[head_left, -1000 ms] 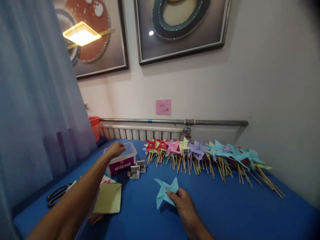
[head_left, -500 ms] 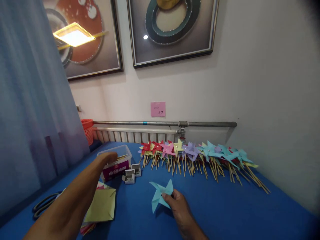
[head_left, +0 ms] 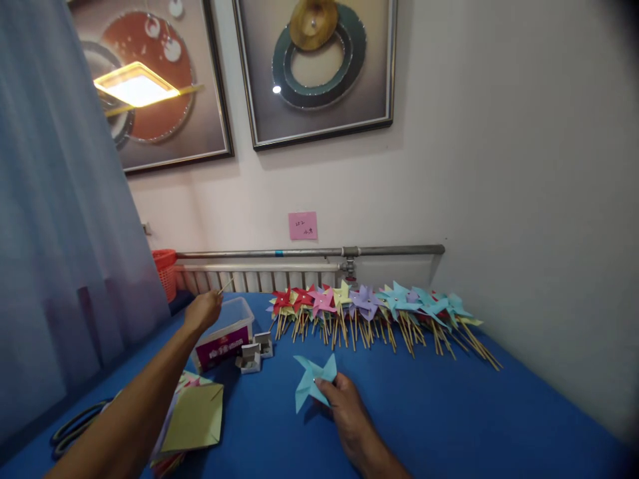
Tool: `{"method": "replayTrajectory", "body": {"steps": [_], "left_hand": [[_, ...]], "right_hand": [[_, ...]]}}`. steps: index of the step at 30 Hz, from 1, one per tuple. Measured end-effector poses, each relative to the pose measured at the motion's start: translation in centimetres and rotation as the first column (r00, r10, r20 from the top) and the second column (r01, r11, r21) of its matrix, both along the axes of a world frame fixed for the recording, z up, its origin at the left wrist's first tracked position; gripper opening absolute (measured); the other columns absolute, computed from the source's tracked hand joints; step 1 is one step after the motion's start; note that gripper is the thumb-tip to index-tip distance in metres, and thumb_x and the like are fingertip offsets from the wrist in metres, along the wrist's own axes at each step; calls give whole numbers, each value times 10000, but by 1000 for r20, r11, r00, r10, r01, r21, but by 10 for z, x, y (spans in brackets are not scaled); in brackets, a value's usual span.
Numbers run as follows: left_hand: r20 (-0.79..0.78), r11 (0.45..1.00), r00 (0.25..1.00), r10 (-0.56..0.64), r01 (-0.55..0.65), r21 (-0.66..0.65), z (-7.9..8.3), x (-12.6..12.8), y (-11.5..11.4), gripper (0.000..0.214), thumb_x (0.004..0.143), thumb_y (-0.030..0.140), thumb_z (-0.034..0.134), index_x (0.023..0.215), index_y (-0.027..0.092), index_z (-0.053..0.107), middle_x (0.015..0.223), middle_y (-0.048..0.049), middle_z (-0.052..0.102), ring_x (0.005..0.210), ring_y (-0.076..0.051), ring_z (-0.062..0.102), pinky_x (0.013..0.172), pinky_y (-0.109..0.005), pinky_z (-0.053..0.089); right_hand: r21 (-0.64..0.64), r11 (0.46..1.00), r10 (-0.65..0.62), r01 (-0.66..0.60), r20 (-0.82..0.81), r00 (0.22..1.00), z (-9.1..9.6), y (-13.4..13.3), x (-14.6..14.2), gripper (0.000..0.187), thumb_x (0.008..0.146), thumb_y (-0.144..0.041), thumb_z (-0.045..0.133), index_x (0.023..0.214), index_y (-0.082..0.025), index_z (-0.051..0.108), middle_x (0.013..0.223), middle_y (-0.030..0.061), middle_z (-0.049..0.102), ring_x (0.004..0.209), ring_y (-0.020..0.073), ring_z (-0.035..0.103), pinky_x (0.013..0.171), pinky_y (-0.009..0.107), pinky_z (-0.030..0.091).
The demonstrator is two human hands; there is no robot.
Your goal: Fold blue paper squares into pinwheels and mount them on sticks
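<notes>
My right hand (head_left: 344, 406) pinches a light-blue paper pinwheel (head_left: 315, 382) just above the blue tablecloth, thumb close to its pin. My left hand (head_left: 204, 311) is raised over the clear plastic box (head_left: 224, 346), closed on a thin wooden stick (head_left: 226, 285) that points up and to the right. Two small open white boxes (head_left: 249, 359) stand beside the plastic box; what lies in them is too small to tell. A stack of cut paper squares, yellow-green paper (head_left: 194, 418) on top, lies under and beside my left forearm.
Along the back lies a row of finished pinwheels (head_left: 367, 303) on sticks. Scissors (head_left: 74, 426) lie at the left, partly behind my forearm. A red basket (head_left: 166, 273) stands by the curtain (head_left: 64, 233); a radiator (head_left: 299, 278) and pipe run along the wall.
My left hand has come up out of the plastic box with a stick in it. The right hand still holds the blue pinwheel. The view has shifted slightly.
</notes>
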State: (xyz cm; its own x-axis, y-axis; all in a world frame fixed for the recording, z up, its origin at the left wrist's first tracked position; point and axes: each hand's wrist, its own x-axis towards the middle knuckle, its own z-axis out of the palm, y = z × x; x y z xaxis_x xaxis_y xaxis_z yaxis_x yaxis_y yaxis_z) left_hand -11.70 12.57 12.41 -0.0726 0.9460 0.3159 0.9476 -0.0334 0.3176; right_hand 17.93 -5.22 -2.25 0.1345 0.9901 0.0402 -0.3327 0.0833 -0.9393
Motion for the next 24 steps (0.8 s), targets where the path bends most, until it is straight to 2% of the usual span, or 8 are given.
{"method": "replayTrajectory", "body": {"steps": [2, 4, 7, 9, 11, 13, 18, 24], "left_hand": [[132, 999, 991, -36, 34, 18, -12, 23, -16, 354, 966, 436, 442, 1006, 169, 671, 1019, -170, 743, 999, -324, 688, 815, -346, 467], [343, 989, 929, -141, 150, 0, -37, 54, -38, 415, 954, 542, 447, 969, 184, 658, 919, -120, 736, 879, -283, 684, 758, -325, 459], [636, 948, 720, -277, 313, 59, -86, 103, -69, 367, 954, 485, 396, 825, 202, 591, 701, -35, 639, 668, -201, 600, 660, -282, 422], [735, 918, 600, -315, 390, 76, -111, 126, -83, 312, 923, 447, 442, 772, 207, 571, 614, 7, 555, 589, -166, 516, 605, -262, 373], [795, 906, 526, -301, 417, 67, -125, 138, -90, 272, 892, 423, 501, 745, 206, 575, 587, 27, 526, 554, -143, 465, 585, -253, 341], [834, 906, 484, -266, 421, 44, -129, 141, -92, 232, 882, 386, 526, 759, 201, 593, 570, 39, 514, 532, -133, 435, 573, -250, 322], [839, 905, 495, -224, 425, -9, -128, 140, -91, 174, 882, 286, 556, 758, 180, 618, 568, 41, 528, 529, -122, 431, 572, -239, 310], [751, 907, 618, -232, 416, -62, -131, 145, -99, 178, 872, 208, 569, 724, 159, 655, 616, 23, 576, 586, -127, 495, 601, -244, 321]], "right_hand": [[-37, 999, -23, 22, -49, 999, 1, 0, 3, 259, 722, -436, 783, 823, -205, 725, 783, 32, 747, 760, 216, 685, 776, 342, 552], [-69, 996, -57, 51, -87, 995, 3, 0, 7, 287, 690, -433, 819, 842, -205, 731, 800, 33, 753, 777, 219, 693, 778, 342, 557], [-102, 990, -112, 99, -127, 986, 5, 1, 14, 325, 624, -420, 876, 810, -201, 725, 792, 25, 749, 763, 211, 687, 759, 338, 566], [-120, 983, -156, 139, -151, 976, 6, 3, 17, 357, 554, -399, 924, 760, -200, 711, 780, 16, 744, 759, 206, 680, 750, 337, 574], [-132, 976, -192, 172, -167, 967, 7, 5, 18, 384, 493, -370, 958, 721, -199, 701, 787, 11, 747, 770, 205, 679, 747, 334, 579], [-136, 975, -198, 176, -169, 966, 7, 6, 18, 385, 487, -361, 969, 723, -197, 713, 806, 15, 757, 796, 211, 685, 761, 338, 585], [-157, 974, -189, 165, -152, 970, 11, 4, 19, 390, 493, -331, 978, 777, -186, 754, 838, 26, 776, 819, 216, 688, 793, 349, 594], [-172, 971, -192, 167, -145, 971, 12, 4, 20, 402, 460, -323, 997, 748, -190, 749, 897, 26, 788, 836, 212, 689, 799, 347, 603]]}}
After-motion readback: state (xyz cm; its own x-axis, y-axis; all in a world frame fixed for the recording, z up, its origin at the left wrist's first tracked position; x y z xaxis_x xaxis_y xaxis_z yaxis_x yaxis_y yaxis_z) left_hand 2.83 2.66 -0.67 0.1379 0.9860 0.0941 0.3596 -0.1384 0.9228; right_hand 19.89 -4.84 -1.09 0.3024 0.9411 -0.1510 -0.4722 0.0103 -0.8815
